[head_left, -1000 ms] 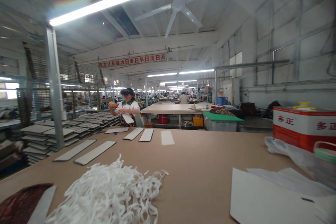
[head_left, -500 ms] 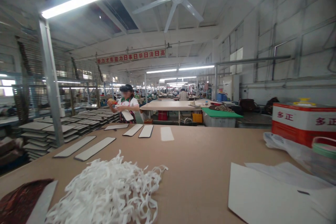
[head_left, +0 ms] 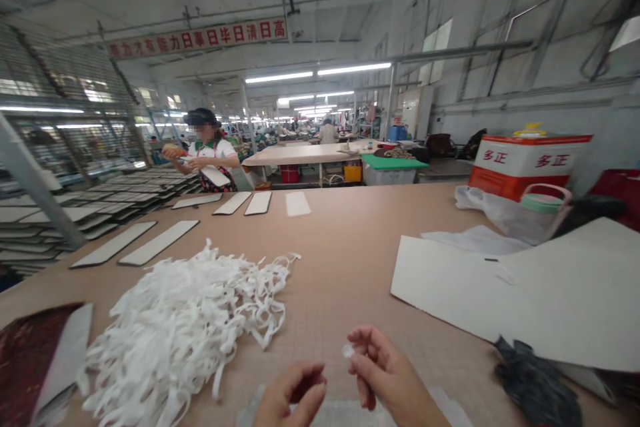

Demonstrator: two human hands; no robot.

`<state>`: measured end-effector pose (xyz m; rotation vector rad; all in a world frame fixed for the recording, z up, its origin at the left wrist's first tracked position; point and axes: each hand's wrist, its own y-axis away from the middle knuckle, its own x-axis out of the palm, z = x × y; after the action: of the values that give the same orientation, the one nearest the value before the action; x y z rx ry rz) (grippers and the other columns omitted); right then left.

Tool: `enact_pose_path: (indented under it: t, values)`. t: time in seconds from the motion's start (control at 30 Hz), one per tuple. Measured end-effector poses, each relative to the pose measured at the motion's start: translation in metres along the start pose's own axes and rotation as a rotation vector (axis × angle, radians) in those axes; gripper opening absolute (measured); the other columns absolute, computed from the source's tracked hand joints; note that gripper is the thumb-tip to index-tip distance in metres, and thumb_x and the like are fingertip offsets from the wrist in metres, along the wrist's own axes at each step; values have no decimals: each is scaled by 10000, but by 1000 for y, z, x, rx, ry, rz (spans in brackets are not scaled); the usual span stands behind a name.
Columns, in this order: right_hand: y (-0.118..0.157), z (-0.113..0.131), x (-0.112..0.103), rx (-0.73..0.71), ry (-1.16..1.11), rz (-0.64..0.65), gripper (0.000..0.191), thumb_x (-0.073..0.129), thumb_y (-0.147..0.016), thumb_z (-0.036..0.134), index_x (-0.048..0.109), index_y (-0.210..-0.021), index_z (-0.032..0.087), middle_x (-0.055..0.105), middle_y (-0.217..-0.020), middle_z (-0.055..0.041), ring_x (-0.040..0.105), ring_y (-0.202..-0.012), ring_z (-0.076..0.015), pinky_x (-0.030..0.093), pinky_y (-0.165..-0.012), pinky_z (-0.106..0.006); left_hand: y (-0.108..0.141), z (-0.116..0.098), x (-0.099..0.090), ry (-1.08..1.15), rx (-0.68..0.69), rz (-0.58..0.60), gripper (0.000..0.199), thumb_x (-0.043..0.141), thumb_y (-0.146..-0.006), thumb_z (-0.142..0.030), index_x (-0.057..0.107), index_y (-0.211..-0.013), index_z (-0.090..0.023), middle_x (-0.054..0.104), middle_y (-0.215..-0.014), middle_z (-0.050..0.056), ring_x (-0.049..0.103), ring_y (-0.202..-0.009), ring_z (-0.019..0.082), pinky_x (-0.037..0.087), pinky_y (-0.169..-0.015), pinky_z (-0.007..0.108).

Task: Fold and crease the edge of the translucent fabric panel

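Note:
At the bottom edge of the view is my left hand [head_left: 295, 392], its fingers curved and the thumb apart from them; nothing shows in its grasp. To its right, my right hand [head_left: 387, 373] pinches a small whitish, translucent piece [head_left: 349, 350] between thumb and fingertip. What that piece is I cannot make out. Beneath both hands lies a clear plastic sheet or bag [head_left: 357, 412], mostly cut off by the frame. A large tangled heap of white fabric strips [head_left: 185, 327] lies to the left of my hands.
The brown table [head_left: 345, 253] bears white dark-edged panels [head_left: 160, 243], a large white board [head_left: 530, 293], a crumpled dark cloth [head_left: 537, 380] and a dark red patterned piece [head_left: 35, 347]. A red-and-white box [head_left: 525, 163] stands far right. A co-worker [head_left: 207, 153] holds a panel across the table.
Both my hands have come into view at the bottom. The camera has tilted down and shifted, so more of the table's near side and the dark cloth show.

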<state>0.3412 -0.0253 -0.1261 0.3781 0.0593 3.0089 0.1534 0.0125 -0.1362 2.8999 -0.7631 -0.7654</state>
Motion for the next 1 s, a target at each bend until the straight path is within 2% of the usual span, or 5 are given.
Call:
enact_pose_path:
  t: [0.27,0.43,0.53,0.77,1.0]
  values:
    - [11,-18,15,153,201,196,224,540,-677,327,469,-852,207,546,-629,64,391,-328,-34,283,-325,-157,0,-21,12,333,25,-124,371,579,-690,-547,539,-633,-183,522,-529,-25,476,-527,111,389,-524,218]
    - [25,-1,-41,248,624,259,186,482,-730,323,603,-809,205,573,-624,28,488,-490,-90,354,-401,-166,12,7,-32,650,-152,-396,358,700,-586,-473,548,-638,-154,525,-533,-36,443,-479,71,346,-474,189]
    - [26,-10,-83,243,816,242,231,459,-765,389,624,-794,230,598,-647,14,553,-605,-139,412,-492,-195,23,35,-45,742,-300,-433,370,755,-510,-421,564,-658,-140,565,-568,-22,447,-468,60,345,-467,182]
    - [30,-84,-112,128,1080,157,274,400,-800,401,626,-809,246,667,-863,-34,596,-826,-210,440,-750,-284,25,92,-22,177,-378,-405,288,585,-601,-453,554,-608,-167,531,-476,-28,462,-441,121,343,-461,235]
    - [29,-100,-105,132,1195,97,303,336,-822,401,590,-758,248,672,-856,-55,613,-822,-218,447,-682,-285,23,102,-23,-256,-264,-419,178,493,-681,-328,528,-587,-181,555,-580,-14,523,-601,166,361,-587,258]
